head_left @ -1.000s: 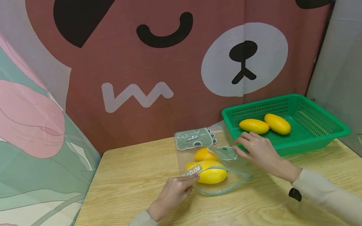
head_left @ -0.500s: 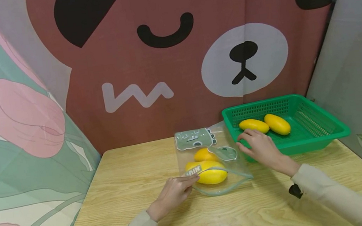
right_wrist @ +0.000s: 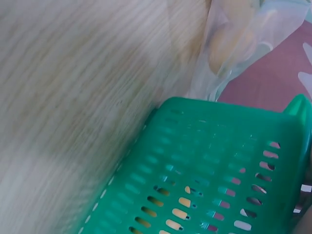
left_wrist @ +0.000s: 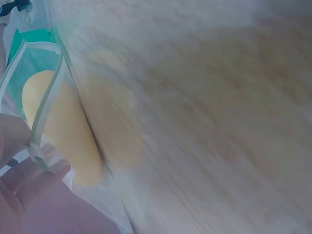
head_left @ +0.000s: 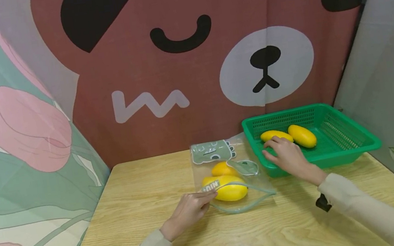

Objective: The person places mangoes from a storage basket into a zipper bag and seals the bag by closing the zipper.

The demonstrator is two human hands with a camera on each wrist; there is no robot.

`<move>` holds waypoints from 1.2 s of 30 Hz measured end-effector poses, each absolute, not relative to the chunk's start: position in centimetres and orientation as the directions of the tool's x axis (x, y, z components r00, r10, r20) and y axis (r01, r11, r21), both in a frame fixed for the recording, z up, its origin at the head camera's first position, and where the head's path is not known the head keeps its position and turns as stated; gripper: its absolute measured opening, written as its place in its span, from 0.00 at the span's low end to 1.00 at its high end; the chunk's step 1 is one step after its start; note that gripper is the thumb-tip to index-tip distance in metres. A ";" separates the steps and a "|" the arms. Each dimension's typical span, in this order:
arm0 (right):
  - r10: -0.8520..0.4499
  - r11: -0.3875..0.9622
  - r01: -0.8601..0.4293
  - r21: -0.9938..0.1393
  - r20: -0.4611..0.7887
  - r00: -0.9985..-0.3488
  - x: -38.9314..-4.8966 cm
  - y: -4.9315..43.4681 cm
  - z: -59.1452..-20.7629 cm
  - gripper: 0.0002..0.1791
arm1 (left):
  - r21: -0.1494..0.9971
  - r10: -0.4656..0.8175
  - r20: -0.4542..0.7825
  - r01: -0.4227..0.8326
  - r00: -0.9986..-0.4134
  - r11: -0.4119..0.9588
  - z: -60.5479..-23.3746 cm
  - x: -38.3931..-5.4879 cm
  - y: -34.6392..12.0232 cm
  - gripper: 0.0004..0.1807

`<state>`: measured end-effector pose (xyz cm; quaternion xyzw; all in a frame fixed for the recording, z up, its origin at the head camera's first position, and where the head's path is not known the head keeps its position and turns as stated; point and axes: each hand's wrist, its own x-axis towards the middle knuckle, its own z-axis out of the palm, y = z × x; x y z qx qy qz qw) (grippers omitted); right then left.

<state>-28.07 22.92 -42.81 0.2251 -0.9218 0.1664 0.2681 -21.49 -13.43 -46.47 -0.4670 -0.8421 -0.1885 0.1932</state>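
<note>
My left hand [head_left: 189, 209] pinches the left corner of the mouth of a clear zip bag [head_left: 238, 209]. The left wrist view shows its thumb and fingers on that corner, with the bag's mouth standing apart. Inside the bag lie two yellow mangoes, a front mango [head_left: 230, 193] and a rear mango [head_left: 221, 169], partly behind the bag's green print. Over the near left rim of a green basket [head_left: 357, 148] is my right hand [head_left: 291, 159], fingers loosely bent and holding nothing. Its fingertips are close to a left mango [head_left: 272, 134] in the basket, beside a right mango [head_left: 302, 136].
The basket stands at the back right of the wooden table [head_left: 145, 188], touching or nearly touching the bag's far right side. A brown bear-print curtain [head_left: 154, 137] hangs behind the table. The basket's slotted side wall [right_wrist: 195, 146] fills much of the right wrist view.
My right hand has moved right, away from the bag's right side, to over the basket's rim near the left mango. The left hand keeps its hold on the bag.
</note>
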 end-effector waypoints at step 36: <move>-0.274 0.869 -0.403 -0.287 0.399 -0.875 -31.3 25.7 -42.1 0.14 | 0.123 0.706 0.523 0.862 -0.478 0.492 -46.6 -21.6 -13.3 0.23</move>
